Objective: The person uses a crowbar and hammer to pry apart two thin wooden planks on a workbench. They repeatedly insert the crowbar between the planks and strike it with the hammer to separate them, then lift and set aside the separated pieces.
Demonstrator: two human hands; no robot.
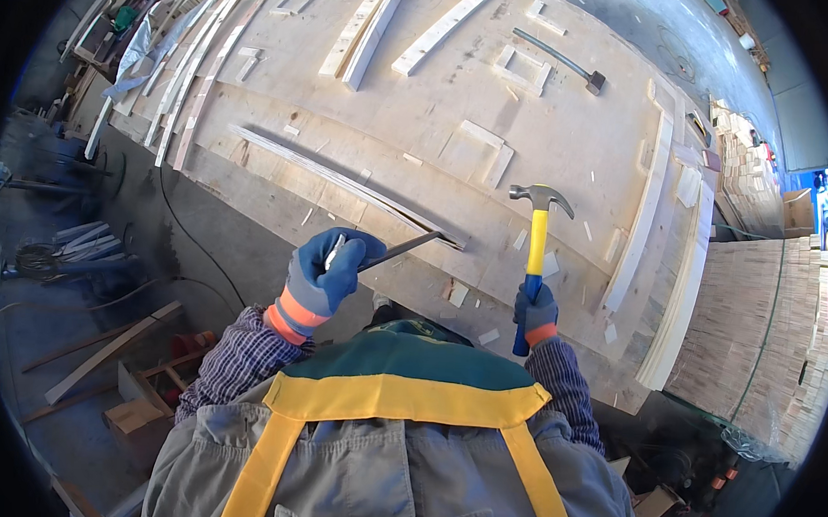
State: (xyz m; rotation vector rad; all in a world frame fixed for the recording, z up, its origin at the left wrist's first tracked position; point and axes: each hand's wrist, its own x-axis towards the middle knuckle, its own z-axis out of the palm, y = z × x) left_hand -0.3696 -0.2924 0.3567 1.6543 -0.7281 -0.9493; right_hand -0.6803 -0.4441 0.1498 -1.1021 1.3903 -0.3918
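Note:
My left hand (324, 271), in a blue glove with an orange cuff, is closed around a dark, flat-bladed tool that looks like a chisel (403, 249). Its blade points right, and its tip overlaps the near end of a long stack of thin wood strips (343, 187); whether it touches them I cannot tell. A dark gap shows between the strips there. My right hand (536, 312), gloved alike, grips a claw hammer (538, 237) by its yellow and blue handle. The hammer stands head up, to the right of the strips.
The large wooden worktable (383, 130) carries long boards (365, 31), small wooden frames (476, 154), a long-handled tool (560, 60) and scattered offcuts. More boards line its right edge. Stacked timber (743, 313) stands at right. A black cable (191, 233) and loose wood (114, 355) lie on the left floor.

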